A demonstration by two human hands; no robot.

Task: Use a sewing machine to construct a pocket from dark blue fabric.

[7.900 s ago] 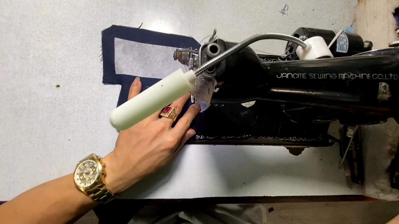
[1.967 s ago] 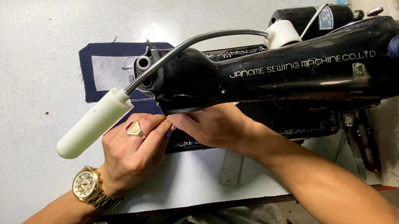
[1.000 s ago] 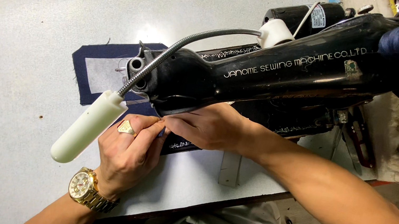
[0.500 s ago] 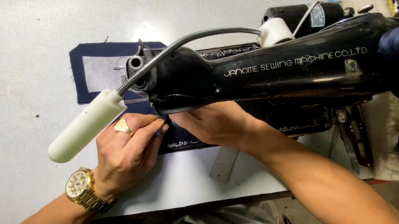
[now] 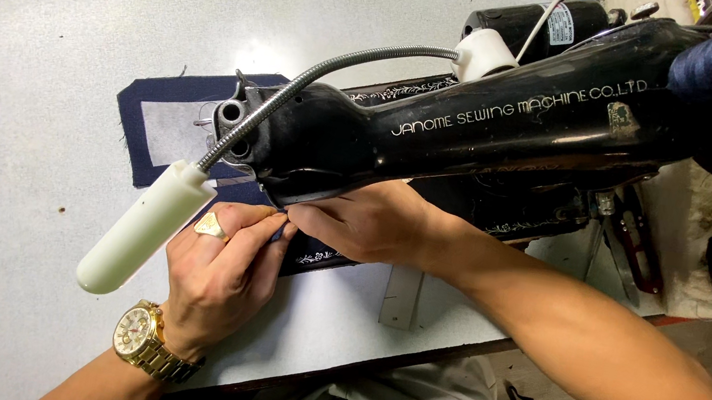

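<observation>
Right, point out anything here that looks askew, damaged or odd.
Nothing looks damaged or spilled. The navy fabric piece lies slightly skewed on the grey table, with loose threads at its edge. The white lamp on its gooseneck hangs low, right over the left hand; both hands' fingers meet under the black sewing machine.

Navy fabric piece (image 5: 160, 126) with pale grey centre, flat on table — partly under black sewing machine (image 5: 481, 134)

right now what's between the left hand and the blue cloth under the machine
In the head view, the white lamp on its bendy metal neck crosses above the table between the left hand and the blue cloth.
</observation>
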